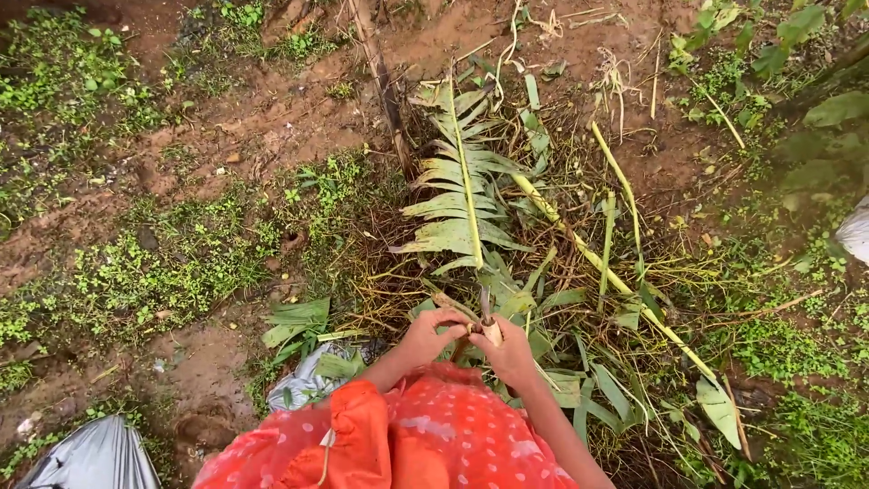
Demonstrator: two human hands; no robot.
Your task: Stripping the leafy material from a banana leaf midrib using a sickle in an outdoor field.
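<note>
- The left hand [433, 333] is closing around the near end of a brown, stick-like stem [455, 308], its grip curling over it just above the orange dotted garment [425, 435].
- The right hand [509, 351] is gripping a short pale handle [492, 332], with a thin dark blade [485, 303] rising from it; the exact kind of tool is too small to tell.
- The two hands are sitting side by side, almost touching, and the blade is standing between them, pointing away from the person.
- The stem's long axis is running from the left hand up and to the left, so the left hand is the nearer one to it; the blade is lying just beside its near end.
- Straight ahead of the hands, a large frond [460, 186] is lying on the ground with its midrib pointing away from the person.
- To the right, a long yellow-green stalk [597, 263] is slanting across the leaf litter.
- Loose green leaves are crowding the ground around both hands.
- A grey plastic sheet [95, 457] is lying well apart at lower left, on muddy soil [272, 118].
</note>
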